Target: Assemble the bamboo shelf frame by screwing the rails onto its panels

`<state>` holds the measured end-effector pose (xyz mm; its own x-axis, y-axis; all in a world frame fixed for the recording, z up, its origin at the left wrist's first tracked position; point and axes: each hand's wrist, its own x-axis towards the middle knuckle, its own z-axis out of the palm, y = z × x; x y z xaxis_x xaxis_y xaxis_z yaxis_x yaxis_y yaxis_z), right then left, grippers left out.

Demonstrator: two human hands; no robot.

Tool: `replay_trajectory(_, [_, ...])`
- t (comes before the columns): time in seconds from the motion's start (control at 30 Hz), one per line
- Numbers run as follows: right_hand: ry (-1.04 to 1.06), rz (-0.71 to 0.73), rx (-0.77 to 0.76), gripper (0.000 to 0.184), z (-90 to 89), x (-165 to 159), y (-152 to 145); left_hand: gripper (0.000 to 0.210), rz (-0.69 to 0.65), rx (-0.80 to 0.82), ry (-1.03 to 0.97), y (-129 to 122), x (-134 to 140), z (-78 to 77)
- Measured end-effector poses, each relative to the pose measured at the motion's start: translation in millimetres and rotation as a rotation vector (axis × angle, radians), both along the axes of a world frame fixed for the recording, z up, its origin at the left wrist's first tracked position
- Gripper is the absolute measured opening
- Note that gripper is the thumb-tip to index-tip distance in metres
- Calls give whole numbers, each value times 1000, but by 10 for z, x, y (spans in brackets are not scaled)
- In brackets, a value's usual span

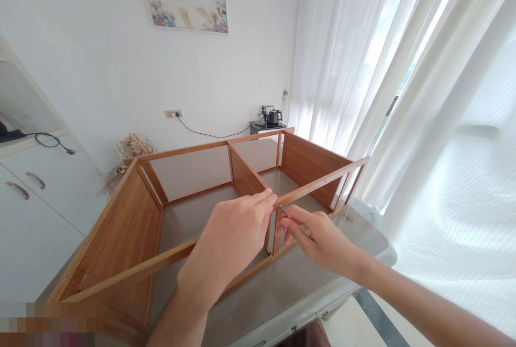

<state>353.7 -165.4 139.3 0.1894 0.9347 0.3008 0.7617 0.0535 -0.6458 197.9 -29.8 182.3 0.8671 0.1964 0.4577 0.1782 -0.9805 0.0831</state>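
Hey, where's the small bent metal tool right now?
In the head view, just right of centre: the bent metal tool is in the right hand, at the wooden frame's near upper rail, beside the left hand.

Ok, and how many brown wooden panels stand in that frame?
3: the left-end panel, the middle panel and the right-end panel of the frame. The left hand hides part of the frame.
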Motion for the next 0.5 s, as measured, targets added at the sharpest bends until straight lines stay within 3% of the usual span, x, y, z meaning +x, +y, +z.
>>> replay_trajectory(0.07, [285, -31, 36, 26, -138, -147, 50, 35, 2, -7, 9, 1, 2, 6])
replay_trajectory(0.17, [550, -88, 182, 28, -329, -325, 146, 35, -1, -13, 18, 5, 8, 16])
replay_trajectory(0.3, [620, -155, 332, 26, -479, -433, 240, 34, 1, -21, 25, 5, 8, 27])
replay_trajectory(0.5, [639, -164, 383, 23, -470, -464, 271, 36, 5, -42, 23, -1, -8, 37])
